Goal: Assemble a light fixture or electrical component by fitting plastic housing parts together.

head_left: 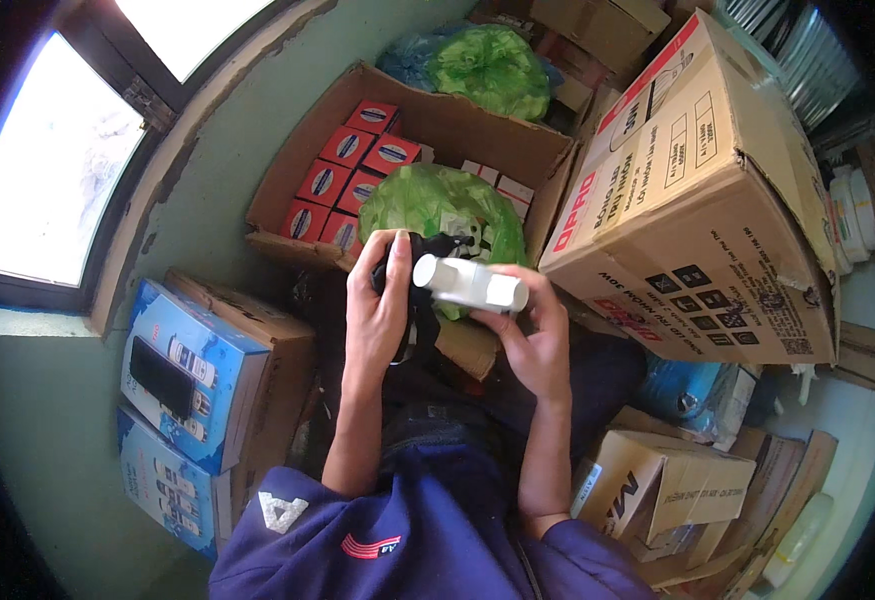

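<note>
My right hand [539, 335] is closed on a white plastic pipe fitting [465, 283], a tee by its look, with short round ends. Fingers grip its right end, and the left end points toward my other hand. Close beside it, my left hand [375, 300] is wrapped around a dark black object [421, 330], whose kind I cannot make out. Part of that object sticks out above the fitting. Just beyond both hands, a green plastic bag [412, 200] with white pieces in it rests in an open cardboard box [497, 135].
Several red and white small boxes [324, 183] fill the cardboard box's left side. A large carton [677, 210] leans at right. Blue boxes [197, 370] stand at left with a black phone [162, 378] on top. A smaller carton [672, 485] sits at lower right, near a window-side wall opposite.
</note>
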Demonstrator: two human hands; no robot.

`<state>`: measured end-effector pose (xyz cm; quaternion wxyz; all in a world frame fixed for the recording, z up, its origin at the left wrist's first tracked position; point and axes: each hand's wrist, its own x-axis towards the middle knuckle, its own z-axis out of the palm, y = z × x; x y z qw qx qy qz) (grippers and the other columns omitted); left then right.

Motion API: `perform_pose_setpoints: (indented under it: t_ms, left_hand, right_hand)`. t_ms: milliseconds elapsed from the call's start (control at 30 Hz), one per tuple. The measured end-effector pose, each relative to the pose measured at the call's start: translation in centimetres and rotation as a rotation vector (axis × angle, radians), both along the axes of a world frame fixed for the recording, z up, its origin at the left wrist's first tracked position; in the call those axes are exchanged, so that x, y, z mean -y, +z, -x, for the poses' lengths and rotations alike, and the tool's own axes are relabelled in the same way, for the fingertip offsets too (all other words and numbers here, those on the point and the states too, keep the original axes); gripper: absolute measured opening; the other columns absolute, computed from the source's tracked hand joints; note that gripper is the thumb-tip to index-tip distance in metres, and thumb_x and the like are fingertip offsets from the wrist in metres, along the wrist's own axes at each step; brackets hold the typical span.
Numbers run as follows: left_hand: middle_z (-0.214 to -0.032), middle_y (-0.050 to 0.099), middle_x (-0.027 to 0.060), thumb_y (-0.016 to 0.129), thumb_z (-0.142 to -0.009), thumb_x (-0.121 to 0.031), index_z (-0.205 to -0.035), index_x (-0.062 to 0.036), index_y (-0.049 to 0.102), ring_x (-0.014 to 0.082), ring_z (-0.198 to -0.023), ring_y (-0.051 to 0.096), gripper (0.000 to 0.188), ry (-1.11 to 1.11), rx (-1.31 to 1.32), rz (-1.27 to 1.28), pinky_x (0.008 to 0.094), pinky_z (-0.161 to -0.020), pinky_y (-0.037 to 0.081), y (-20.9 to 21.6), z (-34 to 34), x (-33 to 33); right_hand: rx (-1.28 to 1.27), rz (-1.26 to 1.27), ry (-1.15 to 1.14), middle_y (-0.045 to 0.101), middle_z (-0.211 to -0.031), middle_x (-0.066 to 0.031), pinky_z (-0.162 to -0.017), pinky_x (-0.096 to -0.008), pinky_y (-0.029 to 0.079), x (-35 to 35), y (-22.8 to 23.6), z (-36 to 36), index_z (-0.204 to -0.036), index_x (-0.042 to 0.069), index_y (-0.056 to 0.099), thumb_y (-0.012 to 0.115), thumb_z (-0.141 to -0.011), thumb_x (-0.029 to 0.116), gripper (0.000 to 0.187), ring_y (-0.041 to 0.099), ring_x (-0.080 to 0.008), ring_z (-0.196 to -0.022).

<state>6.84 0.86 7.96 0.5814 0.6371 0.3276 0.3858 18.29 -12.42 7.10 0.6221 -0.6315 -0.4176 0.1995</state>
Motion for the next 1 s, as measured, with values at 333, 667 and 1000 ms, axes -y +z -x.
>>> perform_pose_setpoints:
  t_ms: [333, 667, 1000]
  left_hand:
    - [-0.086, 0.061, -0.0004, 0.045, -0.102, -0.023, -0.1, -0.002, 0.059, 0.0048, -0.077, 0.056, 0.026, 0.008, 0.132, 0.127, 0.0217, -0.07, 0.047, -0.2, -0.2, 0.1]
    - [-0.085, 0.049, -0.003, 0.043, -0.103, -0.022, -0.098, -0.0003, 0.054, 0.0039, -0.081, 0.041, 0.025, -0.034, 0.164, 0.263, 0.0194, -0.073, 0.037, 0.3, -1.2, 1.7]
    - [-0.081, 0.049, -0.0032, 0.043, -0.103, -0.019, -0.101, 0.001, 0.055, 0.0034, -0.076, 0.043, 0.024, -0.059, 0.17, 0.189, 0.0194, -0.067, 0.039, 0.8, -1.7, 2.6]
  right_hand:
    - [-0.347, -0.099, -0.064, 0.058, -0.116, -0.0078, -0.086, -0.0278, 0.048, 0.4, -1.9, -0.1, -0.124, 0.002, 0.045, 0.071, -0.085, 0.006, 0.047, 0.058, -0.0144, -0.101]
    - [-0.832, -0.229, -0.027, 0.047, -0.134, -0.0099, -0.103, -0.0387, 0.04, 0.1, -4.5, 1.6, -0.14, 0.008, 0.034, 0.063, -0.089, 0.002, 0.059, 0.045, -0.0209, -0.124]
    - [-0.672, -0.285, -0.112, 0.057, -0.119, -0.008, -0.099, -0.0359, 0.044, -0.2, -2.4, 1.1, -0.129, 0.003, 0.046, 0.074, -0.077, -0.002, 0.06, 0.055, -0.019, -0.111]
